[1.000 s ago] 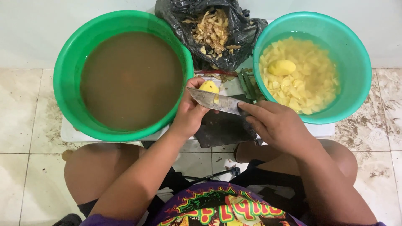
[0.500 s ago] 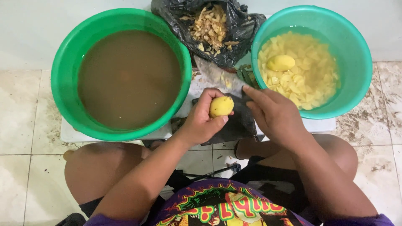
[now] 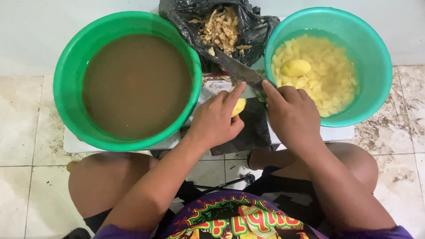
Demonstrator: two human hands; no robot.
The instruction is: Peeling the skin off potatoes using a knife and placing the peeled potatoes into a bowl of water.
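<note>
We pin the peeled potato (image 3: 239, 106) on the dark board (image 3: 248, 128) with our left hand (image 3: 214, 121), our right hand (image 3: 290, 115) clamped on the knife (image 3: 237, 71) above it, likely mid-slicing, needing a steady downward cut clear of fingertips.

We count two green plastic basins: one (image 3: 66, 88) holds murky brown water, the other (image 3: 376, 66) holds cut potato pieces in water. We see two peeled potatoes, one (image 3: 296, 67) floating there, one (image 3: 239, 106) under the fingers. One knife (image 3: 237, 71), one black bag of peelings (image 3: 261, 31), one dark cutting board (image 3: 252, 128).
</note>
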